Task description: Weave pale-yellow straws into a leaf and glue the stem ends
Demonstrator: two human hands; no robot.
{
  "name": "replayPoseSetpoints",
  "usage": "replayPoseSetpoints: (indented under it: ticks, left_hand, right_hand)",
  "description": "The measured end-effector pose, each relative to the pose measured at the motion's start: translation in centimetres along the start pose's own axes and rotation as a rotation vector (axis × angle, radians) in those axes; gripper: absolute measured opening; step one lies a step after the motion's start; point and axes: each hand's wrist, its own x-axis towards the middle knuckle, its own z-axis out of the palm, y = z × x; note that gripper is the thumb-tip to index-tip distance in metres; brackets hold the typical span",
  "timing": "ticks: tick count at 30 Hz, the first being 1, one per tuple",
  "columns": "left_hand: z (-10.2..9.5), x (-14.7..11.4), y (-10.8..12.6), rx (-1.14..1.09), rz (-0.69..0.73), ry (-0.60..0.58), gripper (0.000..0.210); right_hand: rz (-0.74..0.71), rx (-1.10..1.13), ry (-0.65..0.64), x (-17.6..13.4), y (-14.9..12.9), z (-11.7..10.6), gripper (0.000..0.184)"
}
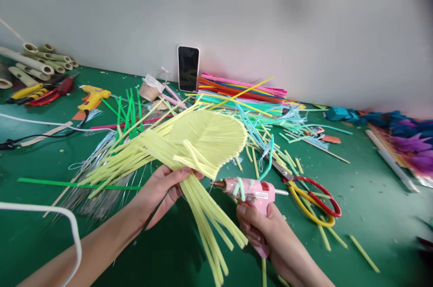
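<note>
My left hand (169,187) is closed on a pale yellow leaf (213,136) made of pipe cleaners laid side by side. Loose pipe cleaner ends (206,224) hang below my fingers, and more fan out to the left. A few short strips cross the leaf's lower part. In my right hand (262,228) is a pink hot glue gun (250,190), gripped by its handle. Its nozzle points left, close to the leaf's lower tip; whether they touch I cannot tell. A clear glue stick juts from the gun's back end.
Scissors (314,199) with red and yellow handles lie to the right among cut yellow pieces. A phone (188,68) leans on the wall beside coloured pipe cleaners (243,88). A yellow glue gun (93,97), pliers (43,90) and bamboo tubes (43,61) lie left. A white cable (67,219) loops at lower left.
</note>
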Motion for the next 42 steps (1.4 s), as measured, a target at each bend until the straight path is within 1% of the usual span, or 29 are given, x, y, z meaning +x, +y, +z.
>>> replayPoseSetpoints:
  ticks: [5,10,15,17,19,22,24,26,30,36,42]
  left_hand:
    - [-0.22,0.29,-0.08,-0.002,0.0,0.001,0.025]
    - [-0.17,0.45,-0.11,-0.018,0.009,0.026,0.027]
    - [0.27,0.13,0.12,0.019,0.015,0.008,0.015]
    - [0.33,0.05,0.14,0.036,0.023,0.004,0.014]
    - [0.31,0.04,0.09,0.053,0.043,0.015,0.015]
    - [0.27,0.08,-0.03,0.092,0.092,0.045,0.015]
    - [0.28,0.1,-0.06,0.112,0.108,0.05,0.015]
    - [0.32,0.08,-0.07,0.116,0.112,0.047,0.015]
    - [0.29,0.04,-0.15,0.123,0.131,0.047,0.013]
    - [0.09,0.06,-0.03,0.198,0.13,0.025,0.011]
    - [0.16,0.01,0.11,0.174,0.132,-0.017,0.008]
  right_hand:
    - [-0.003,0.039,0.006,0.1,0.09,-0.21,0.052]
    - [-0.003,0.007,0.025,0.11,0.22,-0.28,0.052]
    - [-0.036,-0.034,0.067,-0.06,0.17,0.07,0.048]
    - [-0.049,-0.091,0.131,-0.21,0.04,0.29,0.046]
    - [-0.121,-0.204,0.25,-0.39,-0.11,0.45,0.042]
    - [-0.369,-0.391,0.411,-0.62,-0.24,0.52,0.027]
    - [-0.502,-0.463,0.46,-0.73,-0.19,0.54,0.018]
    - [-0.555,-0.502,0.49,-0.78,-0.04,0.57,0.014]
    - [-0.566,-0.54,0.51,-0.74,0.35,0.54,0.011]
    - [-0.568,-0.543,0.485,-0.57,0.68,0.09,0.011]
    - [-0.567,-0.576,0.524,-0.8,0.35,0.28,0.018]
